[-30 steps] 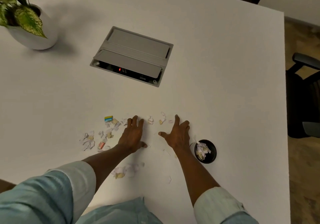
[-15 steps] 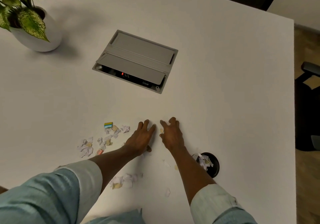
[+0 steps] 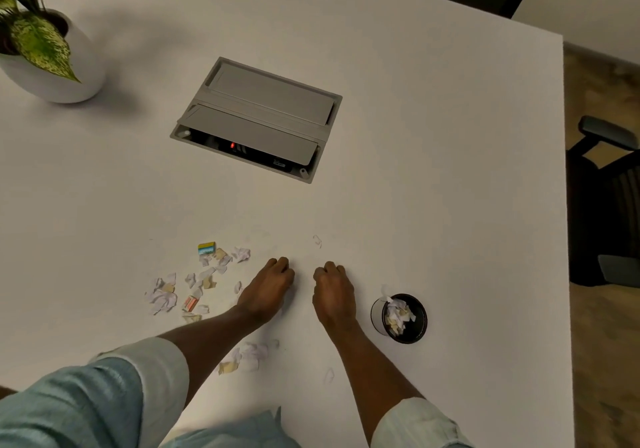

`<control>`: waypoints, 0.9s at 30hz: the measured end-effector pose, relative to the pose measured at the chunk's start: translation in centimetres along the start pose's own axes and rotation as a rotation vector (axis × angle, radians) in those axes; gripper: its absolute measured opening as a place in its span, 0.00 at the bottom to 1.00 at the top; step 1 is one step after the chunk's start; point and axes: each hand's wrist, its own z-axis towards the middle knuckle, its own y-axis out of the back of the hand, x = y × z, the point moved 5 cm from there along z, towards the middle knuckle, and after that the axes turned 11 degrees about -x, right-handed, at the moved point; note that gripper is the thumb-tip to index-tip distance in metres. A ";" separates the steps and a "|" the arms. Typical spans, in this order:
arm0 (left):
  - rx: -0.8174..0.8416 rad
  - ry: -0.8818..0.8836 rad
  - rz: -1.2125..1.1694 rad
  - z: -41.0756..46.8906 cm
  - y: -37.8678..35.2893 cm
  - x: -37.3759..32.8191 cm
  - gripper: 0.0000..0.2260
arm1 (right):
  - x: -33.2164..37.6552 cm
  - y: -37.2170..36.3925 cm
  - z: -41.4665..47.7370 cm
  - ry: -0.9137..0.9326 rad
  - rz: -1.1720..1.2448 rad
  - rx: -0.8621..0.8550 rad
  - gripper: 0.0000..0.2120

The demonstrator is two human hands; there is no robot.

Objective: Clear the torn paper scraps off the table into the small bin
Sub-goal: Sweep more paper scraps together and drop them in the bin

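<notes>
Torn paper scraps [image 3: 194,285] lie scattered on the white table [image 3: 433,170], left of my left hand [image 3: 268,288]. A second small heap of scraps [image 3: 247,357] sits under my left forearm, and single bits lie beyond my hands and near my right forearm. Both hands rest knuckles-up, side by side, fingers curled under. The scraps that lay in front of them are hidden beneath the fingers. My right hand [image 3: 334,291] is just left of the small black bin [image 3: 417,330], which stands upright and holds crumpled scraps.
A grey cable box [image 3: 256,118] with an open flap is set into the table beyond my hands. A potted plant [image 3: 52,66] stands at the far left. The table's right edge runs close to the bin, with an office chair [image 3: 609,205] beyond it.
My spread hands swept together toward the middle, then curled and drew back toward me. The scraps that lay ahead of the fingertips are gone from view, save one small bit.
</notes>
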 end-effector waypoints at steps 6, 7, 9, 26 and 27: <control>-0.125 0.044 -0.123 -1.0 0.9 -0.9 0.09 | -0.9 1.3 -3.3 -0.122 0.097 -0.076 0.11; -0.152 0.056 -0.154 -1.1 1.1 -1.5 0.09 | -1.0 1.9 -4.1 -0.137 0.115 -0.102 0.11; -0.205 0.096 -0.251 -1.1 1.7 -2.6 0.09 | -1.2 3.5 -5.2 -0.187 0.164 -0.175 0.10; -0.080 -0.132 -0.499 1.0 1.6 -20.6 0.06 | -12.0 12.3 -11.1 -0.677 0.313 -0.568 0.03; -0.068 -0.160 -0.494 0.9 1.5 -20.9 0.07 | -12.2 12.2 -11.1 -0.679 0.322 -0.564 0.04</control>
